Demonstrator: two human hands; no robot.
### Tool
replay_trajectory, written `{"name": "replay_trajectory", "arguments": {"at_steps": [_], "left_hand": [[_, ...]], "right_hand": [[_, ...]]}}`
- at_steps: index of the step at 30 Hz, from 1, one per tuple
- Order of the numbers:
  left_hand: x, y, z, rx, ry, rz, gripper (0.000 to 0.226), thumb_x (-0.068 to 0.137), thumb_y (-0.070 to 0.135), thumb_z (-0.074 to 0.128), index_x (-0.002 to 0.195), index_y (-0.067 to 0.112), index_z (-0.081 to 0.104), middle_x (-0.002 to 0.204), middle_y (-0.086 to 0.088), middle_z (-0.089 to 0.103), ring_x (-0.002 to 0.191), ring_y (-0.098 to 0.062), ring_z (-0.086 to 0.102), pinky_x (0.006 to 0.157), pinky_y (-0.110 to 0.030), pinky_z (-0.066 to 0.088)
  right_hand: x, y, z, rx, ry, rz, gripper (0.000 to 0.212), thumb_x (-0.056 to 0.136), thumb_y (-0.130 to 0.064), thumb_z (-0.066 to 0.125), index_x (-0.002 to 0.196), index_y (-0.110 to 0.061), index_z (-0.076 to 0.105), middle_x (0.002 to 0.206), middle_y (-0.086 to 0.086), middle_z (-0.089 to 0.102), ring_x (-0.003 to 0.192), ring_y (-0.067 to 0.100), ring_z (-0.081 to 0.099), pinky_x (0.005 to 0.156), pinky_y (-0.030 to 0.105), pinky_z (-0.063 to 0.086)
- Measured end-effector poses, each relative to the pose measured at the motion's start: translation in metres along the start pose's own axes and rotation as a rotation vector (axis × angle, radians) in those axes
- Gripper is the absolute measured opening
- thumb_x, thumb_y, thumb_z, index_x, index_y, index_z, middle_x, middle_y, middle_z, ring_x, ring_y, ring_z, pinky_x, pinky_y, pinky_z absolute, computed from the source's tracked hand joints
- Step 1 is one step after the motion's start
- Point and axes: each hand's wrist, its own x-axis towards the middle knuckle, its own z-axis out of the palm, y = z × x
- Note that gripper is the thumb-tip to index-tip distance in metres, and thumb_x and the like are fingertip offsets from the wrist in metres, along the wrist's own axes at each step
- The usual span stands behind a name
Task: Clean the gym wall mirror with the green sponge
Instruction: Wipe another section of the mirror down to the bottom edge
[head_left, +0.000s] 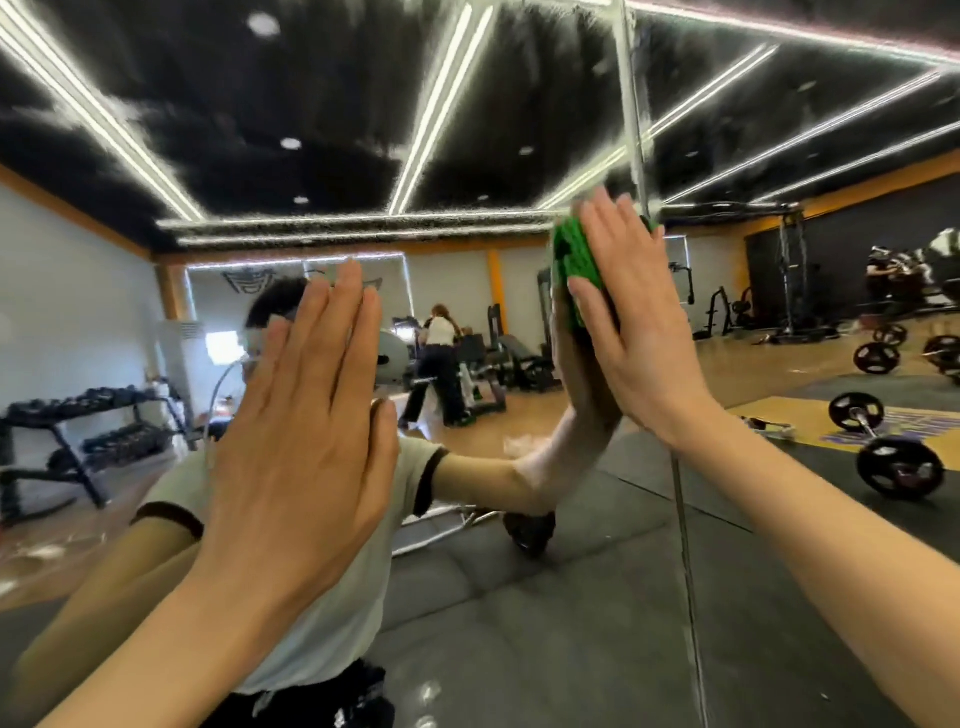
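The wall mirror (467, 130) fills the whole view and reflects the gym and me. A green sponge (574, 265) is flat against the glass at upper right, beside the vertical seam between two mirror panels. My right hand (628, 322) presses it there with straight fingers; only the sponge's left edge shows past the palm. My left hand (306, 415) rests flat on the glass lower and to the left, fingers straight and together, holding nothing.
The vertical mirror seam (685, 545) runs down right of centre. Reflected in the glass are a dumbbell rack (88, 431), a barbell with plates (878, 447) on the floor mat, weight machines and another person (441, 364) at the back.
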Motion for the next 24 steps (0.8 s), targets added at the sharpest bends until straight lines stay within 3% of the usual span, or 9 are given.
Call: {"name": "replay_trajectory", "arguments": {"at_steps": [4,9,12,15,17,19,24], "left_hand": [[0.003,0.005,0.008,0.016,0.011,0.013,0.064,0.101,0.026,0.033,0.157,-0.003,0.023,0.166,-0.018,0.017,0.154,-0.019,0.004,0.126,-0.030,-0.005],[0.002,0.004,0.011,0.016,-0.002,0.008,0.066,0.100,0.025,0.035,0.158,-0.003,0.020,0.168,-0.017,0.014,0.156,-0.028,0.008,0.127,-0.031,-0.005],[0.002,0.003,0.011,0.021,-0.006,0.006,0.067,0.099,0.024,0.037,0.158,-0.003,0.020,0.168,-0.017,0.013,0.156,-0.029,0.008,0.127,-0.032,-0.005],[0.002,0.002,0.012,0.029,-0.014,0.026,0.068,0.098,0.023,0.038,0.158,-0.003,0.019,0.168,-0.018,0.011,0.156,-0.029,0.006,0.127,-0.034,-0.004],[0.001,0.001,0.012,0.010,-0.008,0.038,0.069,0.098,0.023,0.038,0.158,-0.003,0.018,0.168,-0.017,0.011,0.157,-0.028,0.004,0.127,-0.032,-0.006],[-0.001,-0.003,0.014,0.000,-0.012,0.052,0.070,0.098,0.024,0.038,0.159,-0.002,0.016,0.169,-0.015,0.008,0.157,-0.026,0.002,0.127,-0.034,-0.005],[-0.004,-0.018,0.036,0.007,-0.090,0.050,0.068,0.102,0.035,0.021,0.163,0.013,0.000,0.170,-0.009,-0.006,0.157,-0.029,-0.001,0.123,-0.059,0.016]], "right_hand": [[-0.048,-0.004,0.011,0.017,0.048,0.069,0.052,0.109,-0.021,0.033,0.157,-0.005,0.024,0.166,0.009,0.021,0.156,0.021,0.009,0.127,0.041,0.002],[-0.153,0.005,0.004,-0.033,-0.116,-0.033,0.050,0.111,-0.028,0.024,0.157,-0.008,0.020,0.169,-0.004,0.007,0.156,0.021,0.005,0.126,0.038,-0.001],[-0.086,0.009,-0.001,0.015,-0.086,-0.022,0.052,0.110,-0.025,0.030,0.157,-0.008,0.021,0.167,0.005,0.016,0.156,0.021,0.006,0.127,0.044,0.004],[-0.002,0.010,0.001,0.051,0.019,0.068,0.052,0.109,-0.021,0.033,0.157,-0.003,0.024,0.165,0.014,0.022,0.155,0.026,0.011,0.127,0.036,0.000],[0.002,0.010,0.008,0.042,0.071,0.087,0.052,0.109,-0.019,0.032,0.157,-0.002,0.023,0.165,0.014,0.023,0.155,0.027,0.012,0.127,0.036,-0.001],[-0.048,0.007,0.012,0.036,0.062,0.100,0.053,0.109,-0.018,0.031,0.158,-0.003,0.019,0.166,0.012,0.018,0.156,0.025,0.009,0.127,0.043,0.003],[-0.219,0.000,0.007,-0.073,-0.117,0.072,0.054,0.111,-0.029,0.023,0.161,-0.014,0.009,0.170,-0.001,0.003,0.156,0.023,0.005,0.126,0.039,0.001]]}}
